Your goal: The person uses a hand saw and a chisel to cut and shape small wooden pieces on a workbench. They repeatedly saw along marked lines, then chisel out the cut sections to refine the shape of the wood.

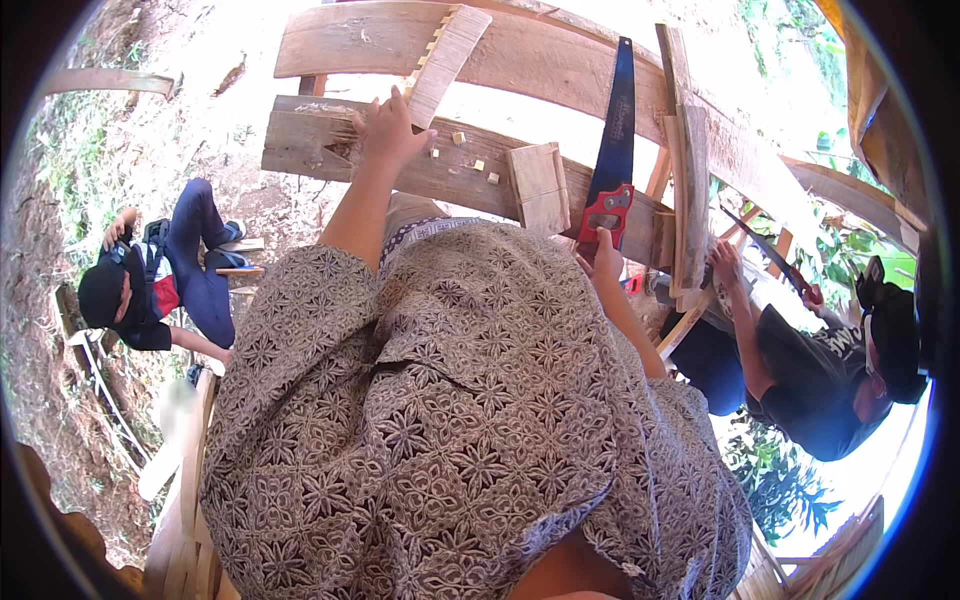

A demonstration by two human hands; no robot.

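Right hand (604, 258) clasps saw (613, 150); spread left hand (388, 133) meets board (452, 62), one edge already notched, the other apparently uncut.

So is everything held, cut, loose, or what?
Notched board: toothed along its left edge.
Left hand: open, fingers spread by the notched board.
Saw: held in the right hand, tip pointing away.
Small blocks: loose on the plank.
Square board: lying on the plank.
Other saw: held by another person.
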